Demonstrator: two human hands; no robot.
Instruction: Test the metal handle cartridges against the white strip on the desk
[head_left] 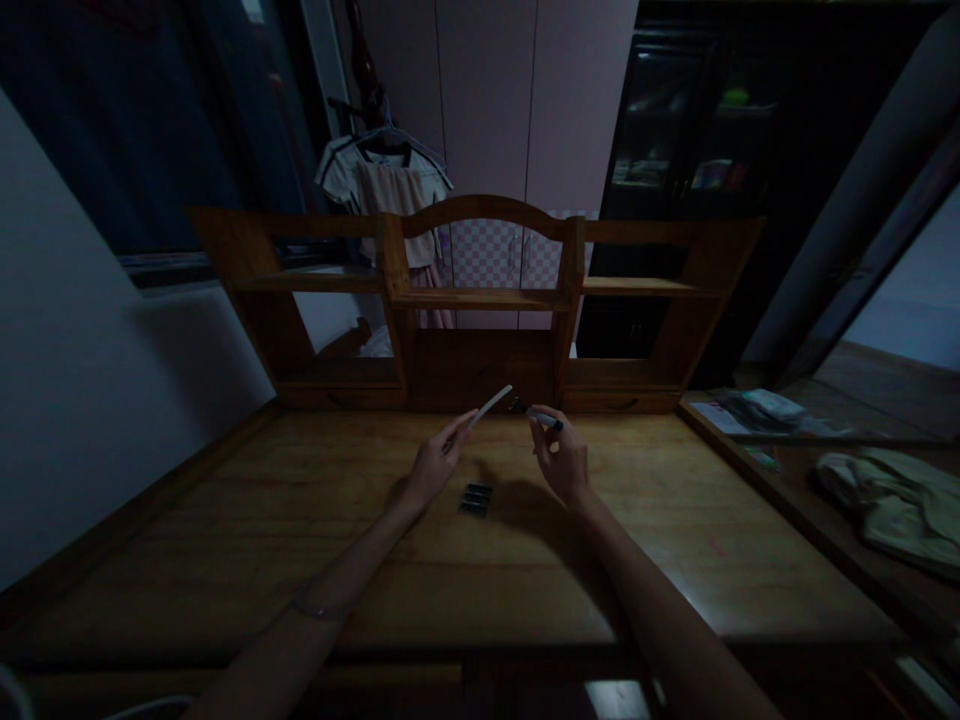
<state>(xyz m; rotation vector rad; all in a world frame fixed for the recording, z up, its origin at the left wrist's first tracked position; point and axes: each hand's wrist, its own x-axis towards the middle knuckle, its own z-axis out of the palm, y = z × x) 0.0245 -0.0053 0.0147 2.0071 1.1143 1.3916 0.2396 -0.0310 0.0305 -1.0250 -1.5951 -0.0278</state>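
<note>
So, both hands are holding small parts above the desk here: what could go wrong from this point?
1. The left hand pinches the white stick and the right hand the dark-tipped piece by the fingertips only; either could slip and drop.
2. The small dark items lie on the desk right below the hands; a lowered wrist might scatter them.
3. The light is dim, so fine detail on these small parts may be missed.

Clips (475,498) on desk (300,520) btwn left hand (433,470) w/ strip (491,405) & right hand (564,462) w/ pen (541,417), shelf unit (480,300) behind, cloth (892,500) far right.
</note>
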